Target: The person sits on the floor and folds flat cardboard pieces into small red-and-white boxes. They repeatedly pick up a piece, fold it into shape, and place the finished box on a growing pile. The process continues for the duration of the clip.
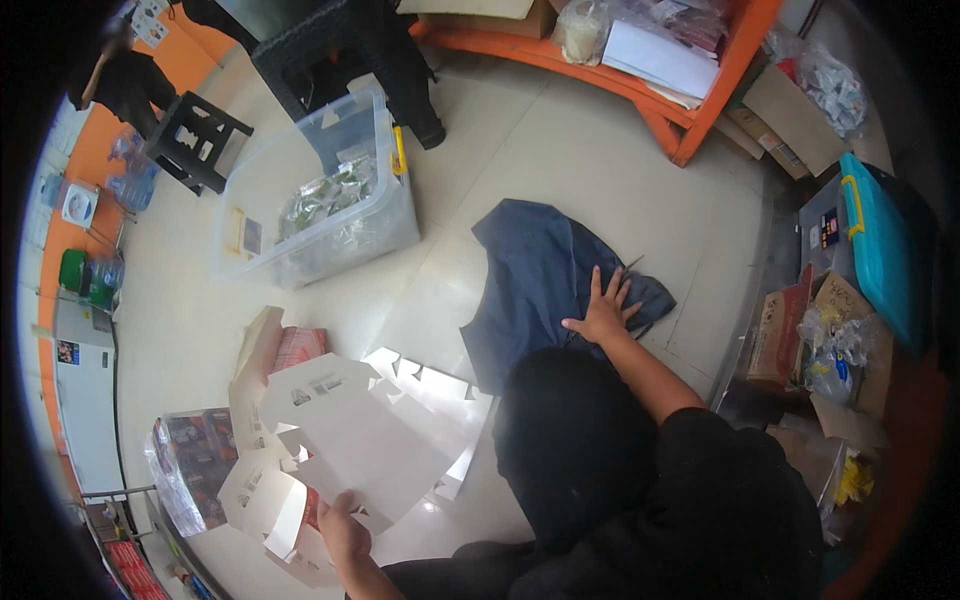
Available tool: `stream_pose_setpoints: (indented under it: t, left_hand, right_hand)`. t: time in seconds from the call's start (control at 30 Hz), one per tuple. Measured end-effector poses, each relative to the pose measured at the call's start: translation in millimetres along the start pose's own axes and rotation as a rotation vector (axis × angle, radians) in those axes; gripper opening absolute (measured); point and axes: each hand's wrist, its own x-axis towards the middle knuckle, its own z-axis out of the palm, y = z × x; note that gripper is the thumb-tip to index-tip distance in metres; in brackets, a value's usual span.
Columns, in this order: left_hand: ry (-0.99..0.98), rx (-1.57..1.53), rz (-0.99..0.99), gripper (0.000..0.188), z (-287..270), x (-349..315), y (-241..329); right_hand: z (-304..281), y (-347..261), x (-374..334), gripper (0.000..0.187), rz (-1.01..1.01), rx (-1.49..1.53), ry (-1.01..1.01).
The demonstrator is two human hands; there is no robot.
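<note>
Left hand [345,530] pinches the near edge of a white cardboard sheet [375,435], apparently to steady it over cut cardboard [262,498]. Right hand [605,312], spread wide, rests on dark cloth [532,280] on the floor [500,150], probably for support. Beyond, a clear tub [398,232] contains plastic bags [328,198].

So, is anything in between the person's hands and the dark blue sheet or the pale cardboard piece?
Nothing visible. The right hand is spread directly on the dark blue sheet, and the left hand holds the pale cardboard piece at its near edge.
</note>
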Motion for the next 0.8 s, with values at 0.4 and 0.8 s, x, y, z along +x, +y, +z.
stream_pose_setpoints:
  t: [0.4, 0.8]
  left_hand:
    - [-0.108, -0.108, 0.128, 0.046, -15.9, -28.4, 8.9]
    - [-0.005, -0.318, 0.266, 0.049, -34.0, -39.6, 20.0]
  right_hand:
    - [-109.6, 23.3, 57.1, 0.064, -0.134, 0.718, 0.199]
    - [-392.9, -132.0, 51.8, 0.025, -1.203, 0.825, 0.391]
